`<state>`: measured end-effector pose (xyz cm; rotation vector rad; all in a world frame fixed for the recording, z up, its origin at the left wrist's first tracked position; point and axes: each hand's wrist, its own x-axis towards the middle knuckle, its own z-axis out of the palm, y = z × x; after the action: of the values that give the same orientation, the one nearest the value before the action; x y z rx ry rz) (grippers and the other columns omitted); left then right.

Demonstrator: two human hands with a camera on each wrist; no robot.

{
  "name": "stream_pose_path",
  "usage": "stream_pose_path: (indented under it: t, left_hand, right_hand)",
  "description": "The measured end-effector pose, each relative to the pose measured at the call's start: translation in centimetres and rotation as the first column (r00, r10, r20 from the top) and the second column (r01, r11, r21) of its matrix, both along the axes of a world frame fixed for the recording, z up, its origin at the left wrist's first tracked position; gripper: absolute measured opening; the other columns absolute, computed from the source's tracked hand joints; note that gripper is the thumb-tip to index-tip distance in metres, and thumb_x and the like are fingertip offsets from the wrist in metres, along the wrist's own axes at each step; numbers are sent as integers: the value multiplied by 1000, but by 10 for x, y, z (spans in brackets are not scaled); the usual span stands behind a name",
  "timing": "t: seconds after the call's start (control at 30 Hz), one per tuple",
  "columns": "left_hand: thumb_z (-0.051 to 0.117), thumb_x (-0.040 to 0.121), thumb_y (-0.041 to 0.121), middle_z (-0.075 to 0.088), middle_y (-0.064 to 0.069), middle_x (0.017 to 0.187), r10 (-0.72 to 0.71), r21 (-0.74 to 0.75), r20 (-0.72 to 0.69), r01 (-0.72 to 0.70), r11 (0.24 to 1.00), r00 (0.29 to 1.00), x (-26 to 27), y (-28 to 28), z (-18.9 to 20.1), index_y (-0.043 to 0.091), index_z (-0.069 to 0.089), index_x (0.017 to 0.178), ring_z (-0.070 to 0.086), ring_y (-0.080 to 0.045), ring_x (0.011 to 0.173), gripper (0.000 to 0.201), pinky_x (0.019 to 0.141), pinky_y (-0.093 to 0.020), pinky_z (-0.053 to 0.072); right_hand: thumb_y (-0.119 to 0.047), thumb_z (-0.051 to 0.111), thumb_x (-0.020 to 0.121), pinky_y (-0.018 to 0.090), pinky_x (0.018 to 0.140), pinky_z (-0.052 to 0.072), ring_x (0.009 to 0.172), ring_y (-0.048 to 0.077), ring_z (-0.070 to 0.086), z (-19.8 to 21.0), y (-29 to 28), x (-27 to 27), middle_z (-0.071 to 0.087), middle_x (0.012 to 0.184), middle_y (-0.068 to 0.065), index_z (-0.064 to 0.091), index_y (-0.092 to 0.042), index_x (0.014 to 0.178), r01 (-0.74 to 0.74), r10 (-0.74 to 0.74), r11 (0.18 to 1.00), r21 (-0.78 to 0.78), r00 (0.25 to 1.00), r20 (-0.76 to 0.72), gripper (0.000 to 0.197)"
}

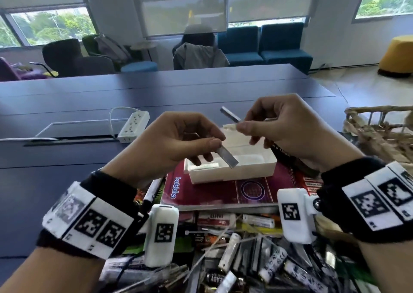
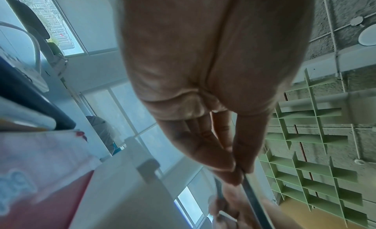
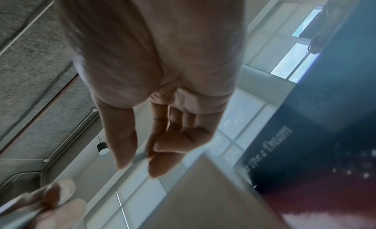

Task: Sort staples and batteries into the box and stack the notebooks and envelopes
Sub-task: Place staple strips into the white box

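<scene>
While each hand point(image 1: 178, 140) point(image 1: 281, 125) pinches a staple strip point(image 1: 226, 157) point(image 1: 230, 114), both strips hang above the box point(image 1: 232, 169).

A dark blue desk point(image 1: 67, 158) carries a white power strip point(image 1: 134, 124) at centre left and a woven basket point(image 1: 380, 127) at right.

The word "bubbles" is showing in pale blue letters along the cover of the maroon notebook point(image 1: 223, 190). "READY" is reading on a black battery point(image 1: 213, 278) in the near pile, while the white lettering on the dark book point(image 3: 270, 150) is staying too blurred to make out fully.
</scene>
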<state>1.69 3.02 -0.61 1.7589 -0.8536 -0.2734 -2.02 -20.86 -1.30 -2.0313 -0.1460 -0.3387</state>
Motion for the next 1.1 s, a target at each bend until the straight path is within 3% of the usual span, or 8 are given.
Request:
stream_pose_path:
  t: [0.1, 0.23, 0.43, 0.63, 0.83, 0.93, 1.03, 1.1]
  left_hand:
    - [71, 85, 18, 71, -13, 82, 93, -121, 28, -89, 989, 995, 2, 0, 1, 0, 71, 97, 65, -18, 70, 22, 60, -24, 52]
    - [70, 84, 19, 71, -9, 81, 215, -293, 20, -200, 935, 976, 5, 0, 2, -2, 69, 98, 64, -18, 67, 25, 60, -25, 51]
    - [71, 87, 25, 75, -6, 83, 376, -349, -31, -362, 864, 926, 11, 2, -5, 10, 71, 94, 67, -15, 67, 17, 59, -27, 53]
    - [73, 91, 17, 74, -9, 81, 357, -345, -189, -403, 848, 915, 17, -2, -15, 8, 71, 91, 62, -15, 64, 9, 55, -21, 50]
    - [73, 91, 13, 72, -5, 73, 340, -331, -195, -389, 860, 920, 19, -8, -27, 6, 70, 89, 65, -13, 61, 8, 54, -22, 51]
    - [74, 92, 16, 75, -7, 79, 350, -294, -189, -393, 871, 918, 18, -11, -33, 9, 71, 90, 66, -14, 63, 8, 51, -22, 49]
    - [75, 91, 19, 76, -8, 83, 365, -280, -204, -411, 867, 908, 18, -11, -36, 11, 71, 91, 64, -13, 62, 8, 51, -22, 47]
    - [75, 91, 19, 76, -7, 83, 368, -277, -209, -416, 866, 906, 19, -11, -36, 11, 71, 91, 64, -13, 62, 8, 51, -22, 47]
  right_hand:
    - [-25, 86, 79, 26, 57, 53, 64, 19, 71, -3, 0, -2, 73, 69, 6, 73, -10, 81, -5, 0, 995, -102, 999, -51, 20]
    - [-26, 86, 81, 39, 61, 56, 66, 25, 72, -3, 7, -3, 73, 66, 3, 73, -17, 78, -41, 27, 979, -201, 997, -70, 17]
    - [-34, 84, 82, 26, 62, 53, 64, 10, 65, -2, 25, -9, 72, 72, -6, 73, -23, 78, -122, 71, 908, -401, 988, -139, 16]
    - [-30, 82, 84, 16, 58, 46, 61, 4, 65, 0, 34, 6, 70, 72, -6, 69, -23, 75, -126, 17, 838, -532, 979, -205, 18]
    - [-36, 81, 84, 19, 61, 46, 66, 4, 62, -2, 48, 15, 69, 78, -5, 70, -26, 85, -122, -4, 754, -646, 982, -189, 15]
    - [-38, 80, 84, 20, 65, 48, 72, 6, 63, -1, 48, 13, 70, 81, -7, 70, -31, 93, -177, 32, 745, -643, 973, -230, 15]
    - [-28, 82, 84, 18, 66, 47, 71, 3, 66, 0, 42, 11, 73, 82, -8, 72, -31, 95, -190, 52, 817, -544, 964, -259, 14]
    - [-21, 80, 87, 22, 66, 53, 69, 7, 71, 2, 36, 9, 75, 84, -4, 73, -27, 96, -200, 71, 878, -435, 953, -294, 13]
